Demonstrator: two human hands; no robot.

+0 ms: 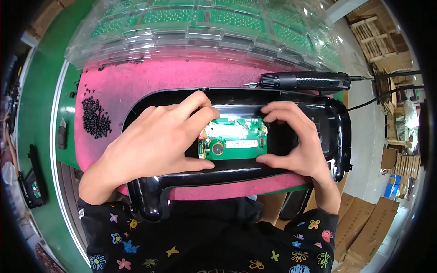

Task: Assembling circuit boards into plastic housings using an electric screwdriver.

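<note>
A small green circuit board [234, 140] lies inside a long glossy black plastic housing [236, 102] that rests on a pink mat [150, 77]. My left hand [159, 139] covers the housing's left half, its index finger and thumb pressing on the board's left end. My right hand [293, 139] pinches the board's right end between its curled fingers above and its thumb below. Both hands grip the board in place within the housing.
A black electric screwdriver [309, 81] with its cable lies on the mat behind the housing. A pile of small black screws [95, 117] sits at the left of the mat. Clear plastic trays of green boards [205, 22] are stacked at the back. Cardboard boxes [368, 227] stand at the lower right.
</note>
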